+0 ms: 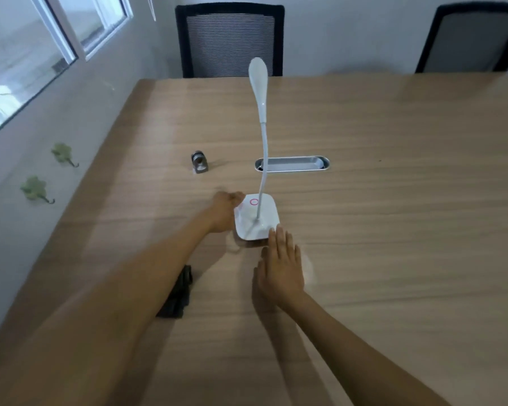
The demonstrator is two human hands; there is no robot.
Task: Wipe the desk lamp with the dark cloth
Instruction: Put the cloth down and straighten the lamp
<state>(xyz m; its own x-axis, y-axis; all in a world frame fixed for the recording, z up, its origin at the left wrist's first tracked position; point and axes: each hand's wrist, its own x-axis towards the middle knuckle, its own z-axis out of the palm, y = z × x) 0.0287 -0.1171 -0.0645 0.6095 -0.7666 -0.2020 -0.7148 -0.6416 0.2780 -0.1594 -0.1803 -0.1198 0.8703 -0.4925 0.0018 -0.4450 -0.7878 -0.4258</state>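
- We see a white desk lamp [257,216] standing on a wood-grain laminate worktop [379,230]; its base is a glossy, rounded-square plastic slab with a thin pink ring printed near the far edge.
- From the base a slim, flexible white neck rises in a gentle curve and widens into a smooth, elongated paddle-shaped head.
- Our left hand [225,210] rests against the left edge of the base, its fingers curled loosely around that edge; how firmly they grip we cannot tell.
- Our right hand [280,266] lies flat and open on the worktop just in front of the base, fingers together and stretched out, the fingertips touching its near edge and holding nothing.
- The dark cloth [178,293] lies crumpled in soft folds on the worktop, partly hidden under our left forearm, well short of the lamp.
- Beyond the lamp, a long oval metal cable grommet [292,164] is set into the worktop, and to its left sits a small grey metallic object [199,162].
- Two black-framed chairs with grey mesh backs stand at the far edge: one [229,39] straight ahead, another [472,39] at the right.
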